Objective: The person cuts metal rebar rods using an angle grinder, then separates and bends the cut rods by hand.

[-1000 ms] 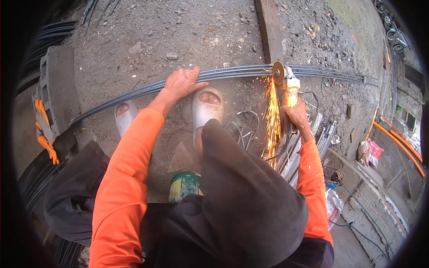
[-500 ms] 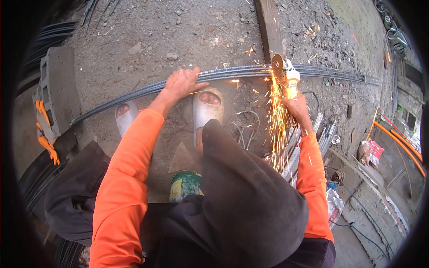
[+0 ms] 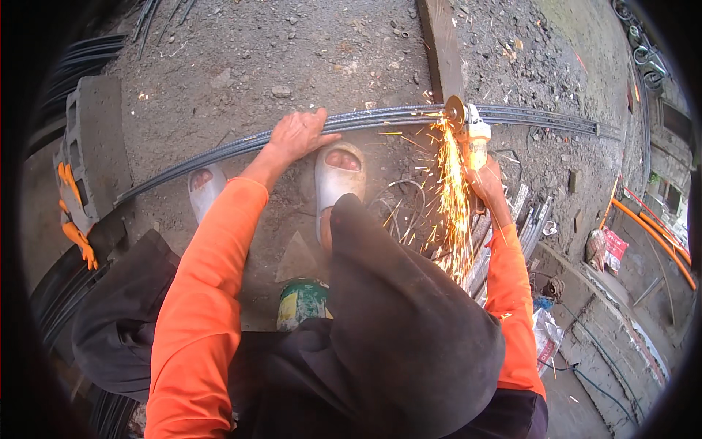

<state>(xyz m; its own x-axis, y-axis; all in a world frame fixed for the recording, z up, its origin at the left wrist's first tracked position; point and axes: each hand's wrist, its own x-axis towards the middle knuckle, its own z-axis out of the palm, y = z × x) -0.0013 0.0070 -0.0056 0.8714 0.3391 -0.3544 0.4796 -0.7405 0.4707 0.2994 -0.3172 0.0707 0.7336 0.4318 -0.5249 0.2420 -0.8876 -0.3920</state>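
My left hand (image 3: 295,136) is wrapped over a bundle of steel rebar (image 3: 227,149), its thumb and fingers pressed on the rods. The long bars run across in front of me from lower left to the right. In my right hand (image 3: 485,180) is a yellow and white angle grinder (image 3: 475,139). Its cutting disc (image 3: 455,112) meets the rebar where the bars cross a wooden beam (image 3: 443,62). A bright stream of sparks (image 3: 455,197) sprays down from the disc toward my right knee, passing left of my right forearm.
A hollow concrete block (image 3: 99,146) stands at left, with orange gloves (image 3: 77,238) hanging on it. Between my legs sits a green and yellow bucket (image 3: 301,301). Metal offcuts (image 3: 532,223) lie beside my right arm. Orange pipes (image 3: 662,238) and a cable (image 3: 596,384) are at right.
The grinder has shifted slightly downward and its disc looks more tilted over the bars. The spark stream has changed shape. My left hand stays in place on the rebar.
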